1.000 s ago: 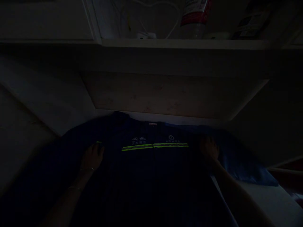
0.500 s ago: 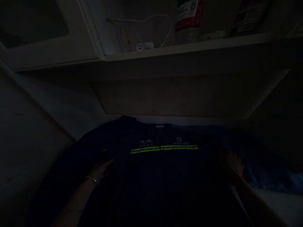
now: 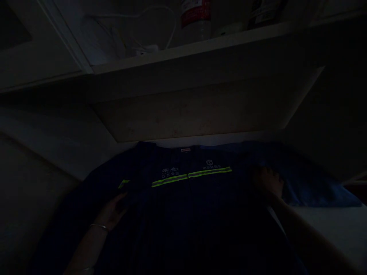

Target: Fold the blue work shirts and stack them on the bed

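Observation:
A dark blue work jacket [image 3: 172, 206] lies spread out with its collar away from me. Yellow-green reflective strips and pale printed emblems run across its chest. My left hand [image 3: 110, 212], with a bangle at the wrist, is at the sleeve side on the left, dark cloth between its thumb and fingers. On the opposite side, my right hand [image 3: 269, 182] has its fingers bent into the cloth beside the other sleeve. Dim light hides the fingertips of the right hand and much of the jacket's lower part.
Above the jacket runs a shelf [image 3: 183, 53] holding a bottle with a red label [image 3: 195, 19], a white cable [image 3: 172, 30] and a small white block [image 3: 147, 49]. A pale panel [image 3: 186, 110] stands behind the collar. White surface [image 3: 329, 229] shows at lower right.
The view has swung to the right, so the shelf and jacket sit further left. More of the reflective patch on the left-side sleeve shows now. Both hands stay at the jacket's sides.

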